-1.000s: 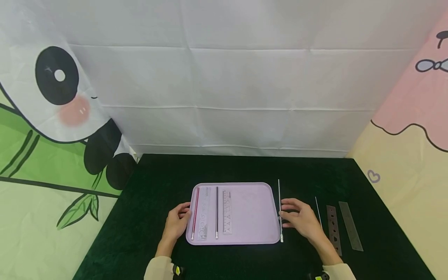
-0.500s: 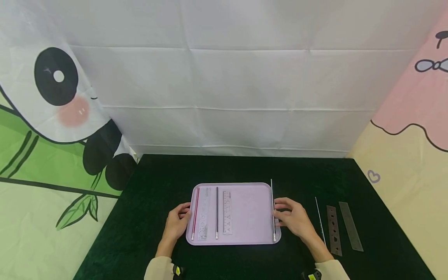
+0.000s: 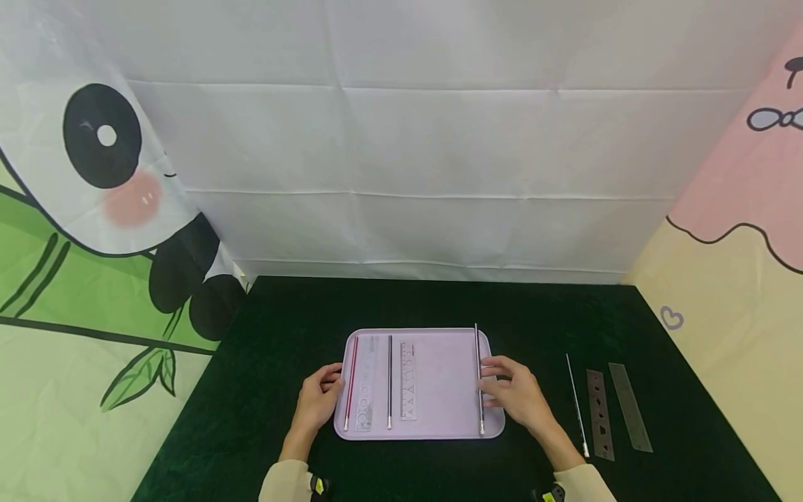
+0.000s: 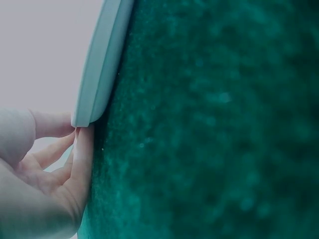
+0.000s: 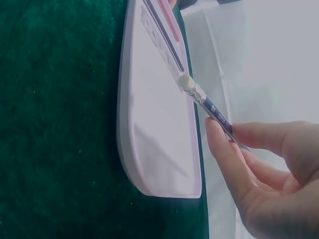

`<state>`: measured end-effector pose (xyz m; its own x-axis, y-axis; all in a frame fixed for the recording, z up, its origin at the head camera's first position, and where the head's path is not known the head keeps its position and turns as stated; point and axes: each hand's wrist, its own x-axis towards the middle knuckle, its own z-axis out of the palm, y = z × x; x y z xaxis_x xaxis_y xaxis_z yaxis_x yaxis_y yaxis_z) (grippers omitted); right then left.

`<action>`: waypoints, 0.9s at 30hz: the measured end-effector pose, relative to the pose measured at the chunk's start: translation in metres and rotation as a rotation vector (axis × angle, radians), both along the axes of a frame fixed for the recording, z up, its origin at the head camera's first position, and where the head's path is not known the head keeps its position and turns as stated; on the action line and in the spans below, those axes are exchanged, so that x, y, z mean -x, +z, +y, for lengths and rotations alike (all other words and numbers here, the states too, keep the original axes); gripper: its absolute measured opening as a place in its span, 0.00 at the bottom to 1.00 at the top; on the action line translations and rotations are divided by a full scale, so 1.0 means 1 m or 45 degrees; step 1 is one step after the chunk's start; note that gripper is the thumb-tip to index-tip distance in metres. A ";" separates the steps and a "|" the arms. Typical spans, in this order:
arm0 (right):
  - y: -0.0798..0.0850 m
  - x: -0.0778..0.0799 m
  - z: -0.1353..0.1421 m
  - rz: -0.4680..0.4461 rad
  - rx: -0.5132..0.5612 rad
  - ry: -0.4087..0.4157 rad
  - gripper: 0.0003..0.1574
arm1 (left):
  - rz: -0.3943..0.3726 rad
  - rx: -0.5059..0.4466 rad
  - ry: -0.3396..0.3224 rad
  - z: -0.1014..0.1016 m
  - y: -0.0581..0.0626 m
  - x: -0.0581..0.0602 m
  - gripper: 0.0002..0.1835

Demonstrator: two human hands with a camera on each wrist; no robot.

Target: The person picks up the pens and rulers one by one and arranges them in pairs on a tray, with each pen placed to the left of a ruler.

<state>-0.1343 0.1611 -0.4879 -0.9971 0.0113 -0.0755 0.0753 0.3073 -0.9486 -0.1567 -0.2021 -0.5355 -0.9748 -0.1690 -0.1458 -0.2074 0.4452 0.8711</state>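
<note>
My right hand [image 3: 511, 390] pinches a dark pencil [image 3: 479, 404] between thumb and fingers over the right side of a lilac tray [image 3: 439, 390]. In the right wrist view, its white eraser and silver ferrule [image 5: 192, 88] point toward the tray's middle. At the opposite edge, my left hand [image 3: 318, 397] grips the tray's rim [image 4: 97, 74], thumb above and fingers against its side. Lying lengthwise on the tray are a red pencil [image 3: 351, 383], a clear stencil ruler [image 3: 364, 383], a black pencil [image 3: 389, 383] and a shorter clear stencil ruler [image 3: 408, 383].
To the right of the tray, the dark green tablecloth [image 3: 533, 314] bears another pencil [image 3: 577, 408], a ruler with cut-out shapes [image 3: 600, 415] and a plain translucent ruler [image 3: 630, 408]. A white cloth backdrop [image 3: 426, 174] rises behind the table.
My right hand has carried the dark pencil leftward, from outside the tray's right edge to over its right side. The left hand stays on the rim.
</note>
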 end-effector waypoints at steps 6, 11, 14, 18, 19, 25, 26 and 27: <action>-0.002 0.002 -0.005 -0.006 0.007 0.004 0.23 | -0.002 0.005 -0.006 0.000 0.000 0.000 0.19; -0.004 0.003 -0.009 -0.011 0.014 0.008 0.23 | 0.000 0.006 -0.007 0.000 0.000 0.000 0.19; -0.006 0.003 -0.011 -0.012 0.012 0.003 0.23 | 0.008 0.003 -0.005 0.000 0.001 0.000 0.19; -0.008 0.004 -0.014 -0.008 0.021 0.001 0.23 | 0.027 0.006 -0.005 0.001 0.002 0.001 0.19; -0.008 0.004 -0.015 -0.006 0.025 0.002 0.23 | 0.027 0.007 -0.005 0.001 0.002 0.001 0.19; -0.010 0.006 -0.019 -0.005 0.054 0.010 0.24 | 0.009 0.010 -0.005 0.000 0.001 0.000 0.19; -0.011 0.007 -0.020 -0.004 0.055 0.009 0.24 | 0.010 0.009 -0.007 0.000 0.001 0.000 0.19; -0.011 0.007 -0.020 -0.005 0.058 0.008 0.24 | 0.010 0.009 -0.007 0.000 0.001 0.000 0.20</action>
<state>-0.1415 0.1407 -0.4990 -0.9968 0.0016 -0.0799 0.0775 0.2639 -0.9614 -0.1566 -0.2020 -0.5349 -0.9769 -0.1643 -0.1370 -0.1980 0.4524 0.8696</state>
